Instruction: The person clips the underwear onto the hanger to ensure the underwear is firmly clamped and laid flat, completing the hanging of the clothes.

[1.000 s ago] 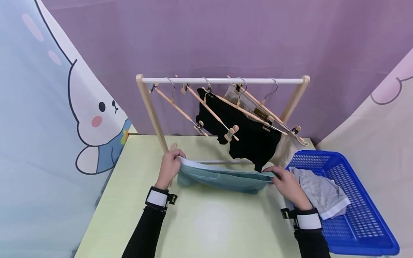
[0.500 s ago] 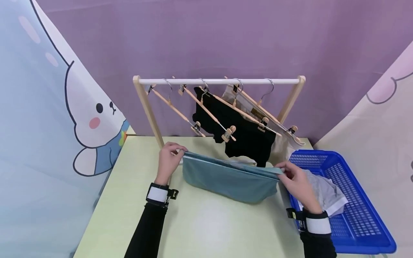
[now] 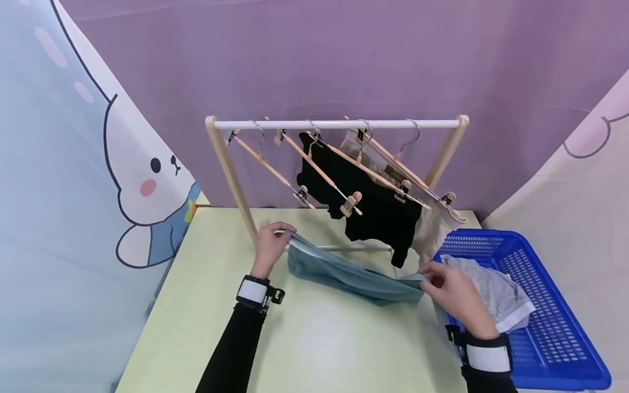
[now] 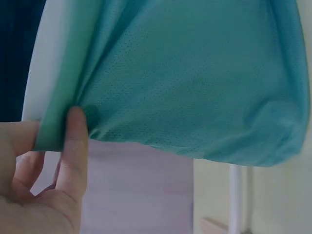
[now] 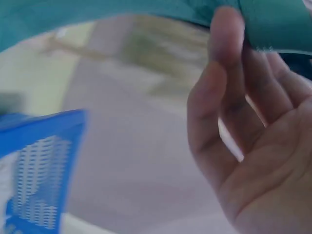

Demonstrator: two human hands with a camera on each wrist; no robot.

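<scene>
Teal garment (image 3: 341, 274) dropped at right; fingers of left hand (image 3: 270, 249) and right hand (image 3: 458, 295) pinch its ends; best levelled, taut.

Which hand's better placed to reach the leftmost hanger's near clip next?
Likely the left hand: nearer that clip in the head view. The right hand is by the blue basket. Both hold the teal garment.

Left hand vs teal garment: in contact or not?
Touching. The left wrist view shows it: the left hand pinches the teal garment at its edge, one fingertip against the fabric.
</scene>
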